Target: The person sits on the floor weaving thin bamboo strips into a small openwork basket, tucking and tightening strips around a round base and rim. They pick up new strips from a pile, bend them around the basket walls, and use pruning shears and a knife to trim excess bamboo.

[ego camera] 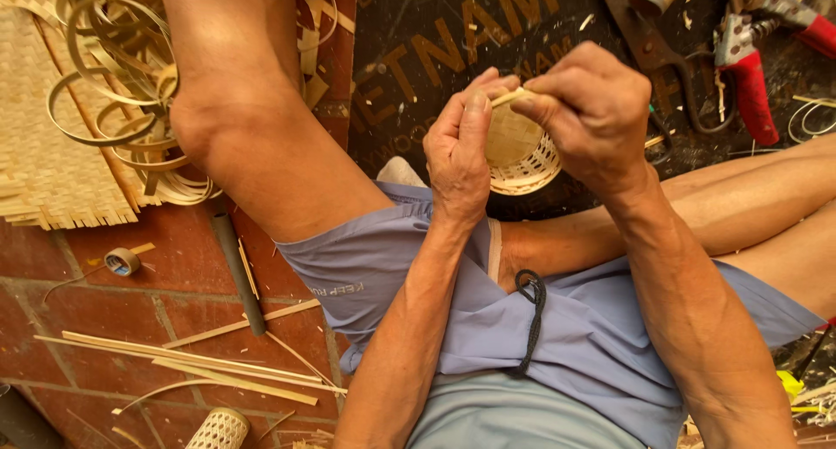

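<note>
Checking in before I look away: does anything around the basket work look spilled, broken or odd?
Nothing looks damaged. Both hands, left and right, hold the small woven basket. Loose bamboo strips lie scattered on the brick floor, and red-handled pruners lie open on the dark board.

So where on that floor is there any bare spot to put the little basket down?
Bare red brick floor lies between the small tape roll, the dark rod and the loose bamboo strips. Crowded: the woven mat with curled strips, and the red-handled cutters by the right hand.
</note>
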